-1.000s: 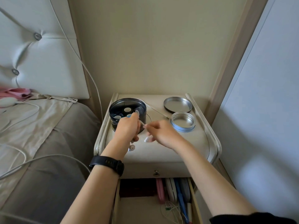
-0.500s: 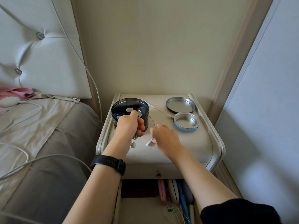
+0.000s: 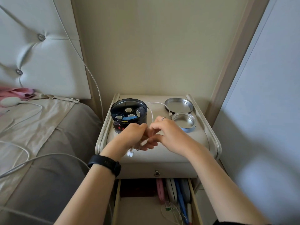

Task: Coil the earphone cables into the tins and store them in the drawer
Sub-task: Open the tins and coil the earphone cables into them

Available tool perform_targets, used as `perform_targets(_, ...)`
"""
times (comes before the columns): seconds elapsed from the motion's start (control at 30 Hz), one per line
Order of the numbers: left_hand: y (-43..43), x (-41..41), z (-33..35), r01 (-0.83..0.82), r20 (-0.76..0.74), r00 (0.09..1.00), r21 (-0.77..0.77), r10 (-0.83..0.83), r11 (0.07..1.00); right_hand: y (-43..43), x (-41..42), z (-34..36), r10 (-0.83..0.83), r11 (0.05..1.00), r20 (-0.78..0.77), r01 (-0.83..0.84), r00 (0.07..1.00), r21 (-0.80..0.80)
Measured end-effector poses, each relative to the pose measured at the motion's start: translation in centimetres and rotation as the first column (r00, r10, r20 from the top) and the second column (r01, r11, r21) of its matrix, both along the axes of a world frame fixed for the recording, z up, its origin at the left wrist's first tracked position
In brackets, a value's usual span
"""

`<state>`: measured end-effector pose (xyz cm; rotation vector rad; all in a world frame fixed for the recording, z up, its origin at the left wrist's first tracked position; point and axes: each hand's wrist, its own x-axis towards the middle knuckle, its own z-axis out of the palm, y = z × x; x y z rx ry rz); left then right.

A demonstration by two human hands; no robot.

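Head: left hand, right hand pinch earphone cable.

Two hands, one black tin, two silver tin halves, one white cable, one drawer

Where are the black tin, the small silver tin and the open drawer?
black tin [image 3: 120,126]: head view, front outer wall.
small silver tin [image 3: 183,121]: head view, bare inside floor.
open drawer [image 3: 138,211]: head view, bare floor.
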<state>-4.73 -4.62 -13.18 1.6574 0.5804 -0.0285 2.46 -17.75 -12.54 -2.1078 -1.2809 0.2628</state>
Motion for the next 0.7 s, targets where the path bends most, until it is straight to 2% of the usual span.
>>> perform_targets(0.07, -0.6, -0.2, 0.1, 0.061, 0.008, 0.998, -0.074, -0.061, 0.995, -0.3, -0.4, 0.2, 0.014, 1.000, -0.019, -0.014, 1.000, 0.005)
perform_targets(0.17, -1.0, -0.7, 0.3, 0.111, 0.004, 0.994, -0.072, -0.111, 0.991, -0.5, -0.7, 0.6, 0.016, 0.998, -0.098, -0.009, 0.995, 0.069)
perform_targets(0.27, -1.1, -0.9, 0.7, 0.163, 0.010, 0.986, -0.143, -0.164, 0.976, -0.7, -0.7, 0.8, 0.001, 0.987, -0.169, 0.026, 0.986, 0.157)
perform_targets(0.4, -0.9, -1.1, 1.3, 0.217, 0.094, 0.976, -0.283, -0.198, 0.934, -1.0, 0.0, 0.8, -0.018, 0.956, -0.208, 0.078, 0.978, 0.283)
perform_targets(0.47, -0.7, -1.5, 1.6, 0.288, 0.161, 0.955, -0.303, -0.249, 0.909, -1.2, 0.6, 0.6, -0.006, 0.968, -0.190, 0.053, 0.982, 0.245)
perform_targets(0.57, -0.7, -1.7, 2.0, 0.382, 0.243, 0.913, -0.234, -0.327, 0.894, -1.2, 0.8, 0.3, 0.039, 0.978, -0.303, 0.025, 0.952, 0.205)
perform_targets(0.63, -0.9, -1.8, 2.1, 0.368, 0.258, 0.915, -0.213, -0.311, 0.905, -0.9, 0.7, 0.1, 0.057, 0.976, -0.264, 0.001, 0.963, 0.216)
perform_targets(0.7, -1.1, -1.8, 2.3, 0.341, 0.279, 0.922, -0.254, -0.269, 0.905, -0.6, 0.6, -0.1, 0.030, 0.975, -0.197, 0.015, 0.980, 0.223)
